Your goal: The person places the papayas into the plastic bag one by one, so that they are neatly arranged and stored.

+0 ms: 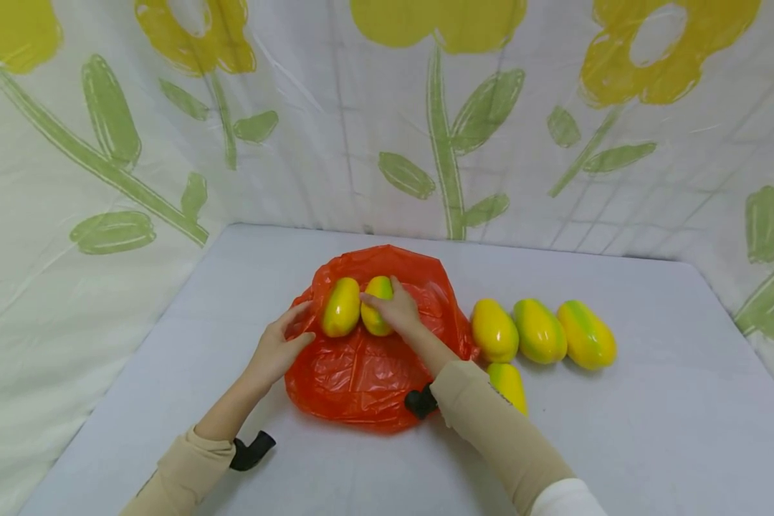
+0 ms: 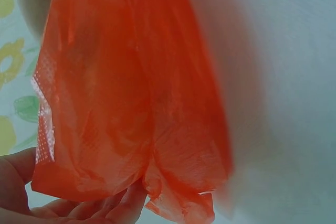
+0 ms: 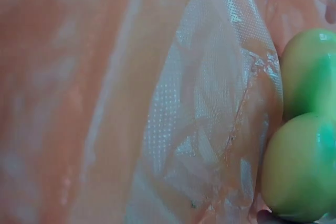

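right hand (image 1: 396, 309) grips a yellow-green mango (image 1: 378, 306) (glossy) on the crinkled orange bag (image 1: 361, 373); left hand (image 1: 277, 349) pinches its edge.

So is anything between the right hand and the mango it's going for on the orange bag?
Nothing visible. The right hand already rests on the mango on the orange bag, beside a second mango. The left hand holds the bag's edge.

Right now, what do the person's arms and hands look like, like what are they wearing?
Both hands are bare: the left hand and the right hand carry no gloves or rings that show. Both arms wear long beige sleeves, close-fitting; a white layer shows above the right one. A black strap or mount sits at the left wrist, and another black one at the right wrist.
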The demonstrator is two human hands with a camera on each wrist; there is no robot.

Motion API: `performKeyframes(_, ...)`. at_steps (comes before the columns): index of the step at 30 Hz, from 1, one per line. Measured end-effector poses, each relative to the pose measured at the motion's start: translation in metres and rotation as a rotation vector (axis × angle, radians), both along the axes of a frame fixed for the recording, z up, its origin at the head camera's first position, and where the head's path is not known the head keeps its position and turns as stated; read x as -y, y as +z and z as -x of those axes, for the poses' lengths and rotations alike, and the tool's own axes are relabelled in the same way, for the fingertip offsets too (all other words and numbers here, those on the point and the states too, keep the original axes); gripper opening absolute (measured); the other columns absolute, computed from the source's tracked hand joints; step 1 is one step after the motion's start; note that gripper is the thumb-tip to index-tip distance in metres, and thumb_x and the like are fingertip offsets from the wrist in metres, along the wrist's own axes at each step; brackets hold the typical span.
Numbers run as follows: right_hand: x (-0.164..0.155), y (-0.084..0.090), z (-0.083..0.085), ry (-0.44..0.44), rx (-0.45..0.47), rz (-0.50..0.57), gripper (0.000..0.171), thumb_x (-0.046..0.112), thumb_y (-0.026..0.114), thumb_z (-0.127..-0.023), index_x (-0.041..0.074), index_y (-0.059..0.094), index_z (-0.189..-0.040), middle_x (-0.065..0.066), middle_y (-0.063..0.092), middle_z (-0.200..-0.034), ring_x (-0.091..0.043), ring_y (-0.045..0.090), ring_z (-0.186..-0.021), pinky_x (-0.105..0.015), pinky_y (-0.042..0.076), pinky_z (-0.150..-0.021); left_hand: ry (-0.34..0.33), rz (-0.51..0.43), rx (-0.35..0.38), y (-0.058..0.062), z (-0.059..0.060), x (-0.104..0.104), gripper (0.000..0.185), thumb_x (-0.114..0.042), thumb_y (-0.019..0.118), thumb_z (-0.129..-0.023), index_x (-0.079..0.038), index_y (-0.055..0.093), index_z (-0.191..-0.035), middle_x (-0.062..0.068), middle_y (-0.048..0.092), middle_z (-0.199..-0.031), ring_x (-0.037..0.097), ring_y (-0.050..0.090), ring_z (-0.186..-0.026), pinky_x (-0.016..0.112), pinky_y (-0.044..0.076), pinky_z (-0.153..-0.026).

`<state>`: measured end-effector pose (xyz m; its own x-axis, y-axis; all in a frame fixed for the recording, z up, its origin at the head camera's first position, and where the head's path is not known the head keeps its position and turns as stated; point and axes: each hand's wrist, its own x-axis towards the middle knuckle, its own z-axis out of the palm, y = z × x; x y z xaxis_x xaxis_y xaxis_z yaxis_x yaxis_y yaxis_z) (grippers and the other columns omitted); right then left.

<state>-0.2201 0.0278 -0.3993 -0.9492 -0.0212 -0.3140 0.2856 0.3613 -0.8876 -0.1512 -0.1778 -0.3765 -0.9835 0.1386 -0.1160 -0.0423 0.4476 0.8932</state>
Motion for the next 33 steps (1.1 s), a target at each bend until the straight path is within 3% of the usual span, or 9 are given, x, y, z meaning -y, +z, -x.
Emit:
performKeyframes(14,-0.016,0.015,-0.002,-0.029,0.06,-0.03,0.087,0.049,0.061,-0.09,0.01,0.018,-0.156,-0.015,0.024,-0.158,-0.037,0.024,-0.141,-0.058,0.026,-0.112,-0.003,0.009,0.0,0.001,-0.001,0.0,0.054,-0.005,0.048,-0.096,0.0,0.034,-0.148,0.028,0.043,-0.143,0.043,0.042,-0.13,0.053,0.041,-0.103)
performKeyframes(22,-0.035,0.026,-0.013,-0.007,0.043,-0.066,0.087,0.049,0.06,-0.09,0.009,0.019,-0.156,-0.015,0.022,-0.159,-0.036,0.02,-0.144,-0.057,0.024,-0.113,-0.009,0.009,-0.005,0.001,-0.001,0.0,0.054,-0.005,0.048,-0.096,0.001,0.034,-0.148,0.028,0.042,-0.143,0.043,0.043,-0.129,0.052,0.042,-0.102)
performKeyframes(33,-0.06,0.051,-0.033,0.043,0.015,0.074,0.089,0.047,0.061,-0.09,0.006,0.017,-0.155,-0.014,0.021,-0.159,-0.032,0.02,-0.145,-0.052,0.021,-0.115,-0.003,0.015,-0.012,0.003,-0.002,-0.002,0.053,-0.004,0.048,-0.095,0.002,0.036,-0.147,0.029,0.044,-0.141,0.044,0.043,-0.129,0.053,0.04,-0.104)
